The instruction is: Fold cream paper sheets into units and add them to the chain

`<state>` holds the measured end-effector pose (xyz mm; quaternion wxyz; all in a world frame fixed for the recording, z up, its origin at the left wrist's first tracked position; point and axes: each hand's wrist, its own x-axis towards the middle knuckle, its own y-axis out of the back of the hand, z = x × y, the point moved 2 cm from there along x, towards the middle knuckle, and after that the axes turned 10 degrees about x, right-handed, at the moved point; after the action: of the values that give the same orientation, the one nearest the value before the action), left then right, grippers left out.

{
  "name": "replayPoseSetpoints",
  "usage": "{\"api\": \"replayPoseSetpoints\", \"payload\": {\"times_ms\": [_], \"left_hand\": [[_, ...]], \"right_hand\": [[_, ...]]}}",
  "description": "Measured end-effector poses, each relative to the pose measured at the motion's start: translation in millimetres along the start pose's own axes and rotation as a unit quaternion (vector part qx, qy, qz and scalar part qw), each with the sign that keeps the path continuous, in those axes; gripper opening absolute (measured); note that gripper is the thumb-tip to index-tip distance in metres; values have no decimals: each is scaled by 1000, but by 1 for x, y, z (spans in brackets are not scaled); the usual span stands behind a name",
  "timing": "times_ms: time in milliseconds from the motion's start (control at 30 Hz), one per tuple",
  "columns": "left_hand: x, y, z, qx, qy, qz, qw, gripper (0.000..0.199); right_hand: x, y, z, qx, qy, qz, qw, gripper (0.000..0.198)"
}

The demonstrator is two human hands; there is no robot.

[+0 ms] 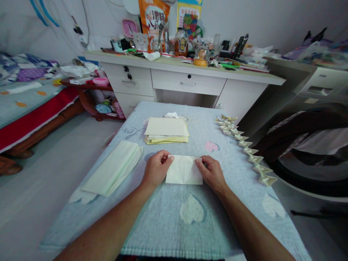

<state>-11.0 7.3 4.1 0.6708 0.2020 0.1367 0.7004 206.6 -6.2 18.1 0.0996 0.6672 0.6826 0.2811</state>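
At the left of the cloth-covered surface [153, 226], long folded papers [112, 168] lie slantwise near the side edge; a sweep of the left forearm [114, 221] could catch them and push them toward the floor [46, 206]. Next, the left grip [157, 168] is closed to a pinch, its thumb over the upper left corner of a small creased sheet [184, 172]; a hard tug there might crumple or tear that corner. Just beyond the sheet, a paper stack [166, 128] sits with uneven edges, so a knuckle reaching forward could slide its top pieces out of line. The sheet itself is held between the two hands, low over the cloth; whether it rests on it I cannot tell. Uneven pull would likely skew its creases, and the soft cloth offers poor backing for pressing. The right grip [212, 172] likewise pinches the upper right corner, thumb on top. Farther right, folded paper pieces [248, 148] run in a line near the surface's edge, where a dragged cloth or stray elbow could topple them.
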Motion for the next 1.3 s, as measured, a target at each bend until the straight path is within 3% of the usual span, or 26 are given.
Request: {"api": "replayPoseSetpoints", "payload": {"times_ms": [833,1100,1300], "left_hand": [[0,2,2,-10,-3,4,1000,19],[0,2,4,124,-34,0,992,17],[4,-2,10,318,-118,1,941,14]], "right_hand": [[0,-1,2,-28,19,3,999,34],[2,-3,-2,-132,48,-2,990,33],[1,-10,-3,-251,30,-19,967,28]]}}
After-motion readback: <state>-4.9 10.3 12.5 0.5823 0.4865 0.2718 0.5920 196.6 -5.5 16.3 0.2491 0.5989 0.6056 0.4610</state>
